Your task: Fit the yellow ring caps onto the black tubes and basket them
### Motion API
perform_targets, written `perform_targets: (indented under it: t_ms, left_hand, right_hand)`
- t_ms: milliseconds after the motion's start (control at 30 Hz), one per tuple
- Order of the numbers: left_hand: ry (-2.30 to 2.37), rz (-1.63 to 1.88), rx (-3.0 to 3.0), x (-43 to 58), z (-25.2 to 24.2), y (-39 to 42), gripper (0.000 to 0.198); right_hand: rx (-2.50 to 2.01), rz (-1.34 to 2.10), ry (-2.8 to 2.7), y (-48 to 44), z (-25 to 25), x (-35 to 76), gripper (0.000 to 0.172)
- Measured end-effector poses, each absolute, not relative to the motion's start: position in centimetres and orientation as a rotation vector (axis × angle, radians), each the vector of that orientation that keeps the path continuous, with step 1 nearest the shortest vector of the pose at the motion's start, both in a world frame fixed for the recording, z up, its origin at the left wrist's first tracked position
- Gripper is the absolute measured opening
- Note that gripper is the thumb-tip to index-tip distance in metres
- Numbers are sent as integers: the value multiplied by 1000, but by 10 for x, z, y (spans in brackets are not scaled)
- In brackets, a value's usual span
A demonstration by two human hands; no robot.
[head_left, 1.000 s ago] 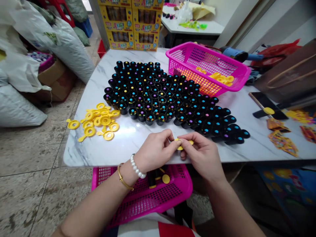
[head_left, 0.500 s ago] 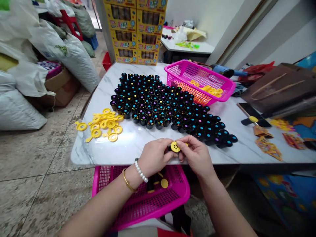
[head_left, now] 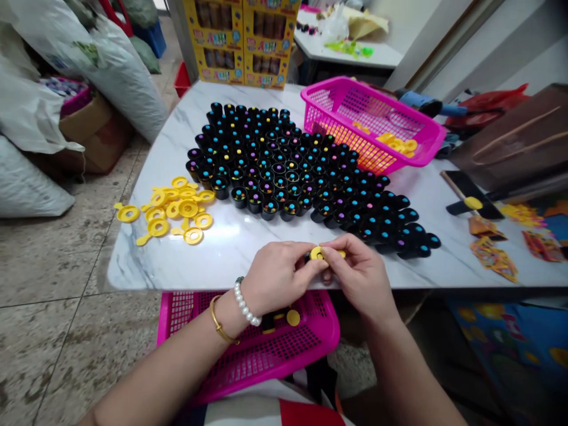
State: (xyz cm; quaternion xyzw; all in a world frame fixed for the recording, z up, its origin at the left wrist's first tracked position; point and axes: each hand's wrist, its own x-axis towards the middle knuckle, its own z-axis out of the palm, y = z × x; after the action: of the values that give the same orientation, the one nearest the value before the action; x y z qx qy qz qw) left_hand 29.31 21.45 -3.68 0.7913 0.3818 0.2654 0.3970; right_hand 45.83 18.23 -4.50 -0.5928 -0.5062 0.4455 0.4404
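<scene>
Over the table's front edge, my left hand (head_left: 277,275) is closed around a small black cup, mostly hidden by the fingers. A round yellow cap (head_left: 316,253) with a ring mark sits at the cup's end. My right hand (head_left: 364,277) pinches this cap, thumb pressed on it, and the cap's tab peeks out between the fingers. Beyond my hands stand many black cups (head_left: 280,195) in a dense group, with coloured dots showing in them. To the left lies a loose pile of yellow ring-shaped caps (head_left: 187,208) with tabs.
Below the table edge, a pink basket (head_left: 306,358) holds black tubes with yellow ends. Another pink basket (head_left: 432,151) with yellow caps stands at the table's back right. Yellow boxes (head_left: 266,62) are stacked behind. A black tool-like piece (head_left: 457,206) and wrappers (head_left: 490,254) lie right.
The view has tilted down and shifted slightly. My thumbs have moved in over the yellow cap, covering more of it; both hands keep their hold.
</scene>
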Motion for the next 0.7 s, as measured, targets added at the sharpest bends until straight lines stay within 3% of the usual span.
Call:
perform_targets:
  t_ms: [267,400,533,700]
  left_hand:
    - [993,729,2005,294,-43,210,28]
    - [1080,872,2114,296,-53,201,47]
    - [1164,832,2169,298,-58,197,28]
    - [1086,835,2123,295,-54,203,24]
  right_hand:
    - [-1450,1013,-1322,181,-46,454,17]
    - [-1394,1093,-1191,181,-46,453,19]
    - [-1266,1152,-902,173,-50,459,24]
    - [-1177,1416,-852,177,-48,473,20]
